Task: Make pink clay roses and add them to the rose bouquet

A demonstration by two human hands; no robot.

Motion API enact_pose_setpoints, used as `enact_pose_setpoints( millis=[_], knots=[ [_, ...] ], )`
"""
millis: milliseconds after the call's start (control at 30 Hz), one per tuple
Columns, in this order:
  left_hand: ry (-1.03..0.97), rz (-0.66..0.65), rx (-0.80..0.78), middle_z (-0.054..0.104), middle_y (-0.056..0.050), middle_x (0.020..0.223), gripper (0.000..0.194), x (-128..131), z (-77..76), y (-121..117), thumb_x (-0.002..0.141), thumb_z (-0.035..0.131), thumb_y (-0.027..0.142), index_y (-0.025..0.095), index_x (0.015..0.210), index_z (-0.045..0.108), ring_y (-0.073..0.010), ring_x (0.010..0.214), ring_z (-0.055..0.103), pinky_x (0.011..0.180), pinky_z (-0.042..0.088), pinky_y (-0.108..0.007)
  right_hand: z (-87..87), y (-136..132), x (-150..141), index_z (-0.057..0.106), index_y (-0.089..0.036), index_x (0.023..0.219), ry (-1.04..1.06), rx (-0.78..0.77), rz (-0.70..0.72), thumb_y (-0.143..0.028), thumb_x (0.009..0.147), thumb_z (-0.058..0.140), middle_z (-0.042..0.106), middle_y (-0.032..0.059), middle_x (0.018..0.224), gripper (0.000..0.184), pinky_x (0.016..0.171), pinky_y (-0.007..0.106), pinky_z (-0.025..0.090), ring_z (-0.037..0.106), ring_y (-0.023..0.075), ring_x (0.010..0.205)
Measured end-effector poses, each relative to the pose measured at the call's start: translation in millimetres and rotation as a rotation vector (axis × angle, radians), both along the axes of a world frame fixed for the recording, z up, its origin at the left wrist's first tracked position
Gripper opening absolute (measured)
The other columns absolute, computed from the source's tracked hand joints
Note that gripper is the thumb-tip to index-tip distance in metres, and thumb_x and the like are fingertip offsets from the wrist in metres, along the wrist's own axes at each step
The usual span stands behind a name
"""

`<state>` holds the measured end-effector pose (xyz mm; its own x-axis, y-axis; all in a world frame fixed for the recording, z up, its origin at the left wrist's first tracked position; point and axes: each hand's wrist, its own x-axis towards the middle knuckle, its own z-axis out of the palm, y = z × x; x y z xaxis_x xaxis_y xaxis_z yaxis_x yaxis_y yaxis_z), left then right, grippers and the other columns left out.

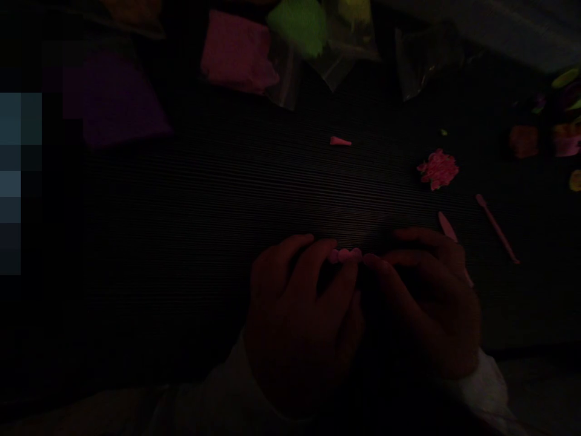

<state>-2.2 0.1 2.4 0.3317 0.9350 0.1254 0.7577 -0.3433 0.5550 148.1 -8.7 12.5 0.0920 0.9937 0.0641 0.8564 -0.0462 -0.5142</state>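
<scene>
In dim light, a short row of overlapping pink clay discs (344, 255) lies on the dark wood-grained table. My left hand (304, 290) is bent over it, with the fingertips and thumb closed about the row. At the row's right end, my right hand (431, 290) pinches another small pink clay disc (371, 259) between thumb and forefinger. Partly hidden behind the right hand is a pink flat-bladed modelling tool (447, 226). A thinner pink modelling tool (498, 230) lies to the right. Beyond the right hand sits a ruffled pink clay flower (439, 169).
A small pink tapered piece (340, 142) lies mid-table. Along the back are a pink clay pack (238, 51), green clay (299, 24), yellow clay (355, 10) and a clear bag (420, 60). A purple pack (122, 100) is at left; several coloured pieces (523, 140) lie far right.
</scene>
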Motion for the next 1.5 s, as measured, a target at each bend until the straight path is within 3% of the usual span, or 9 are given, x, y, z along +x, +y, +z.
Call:
enact_pose_setpoints(
  millis=[833,1500],
  knots=[
    [0.002,0.009,0.006,0.056,-0.006,0.104,0.026,0.3,1.9,0.8,0.068,0.055,0.025,0.02,0.092,0.063,-0.0266,0.098,0.046,0.081,0.041,-0.045,-5.7,0.8,-5.8,0.06,-0.021,0.075,-0.011,0.031,-0.046,-0.024,0.067,0.06,0.051,0.0026,0.099,0.008,0.083,0.04,0.037,0.046,0.0192,0.096],
    [0.081,-0.016,0.025,0.051,-0.006,0.11,0.033,3.5,0.8,0.6,0.07,0.053,0.026,0.027,0.103,0.057,-0.0279,0.102,0.042,0.082,0.038,-0.048,-8.2,1.1,-6.6,0.059,-0.019,0.072,-0.099,0.073,-0.041,-0.024,0.066,0.059,0.05,0.005,0.098,0.007,0.081,0.041,0.037,0.046,0.0214,0.094]
  ],
)
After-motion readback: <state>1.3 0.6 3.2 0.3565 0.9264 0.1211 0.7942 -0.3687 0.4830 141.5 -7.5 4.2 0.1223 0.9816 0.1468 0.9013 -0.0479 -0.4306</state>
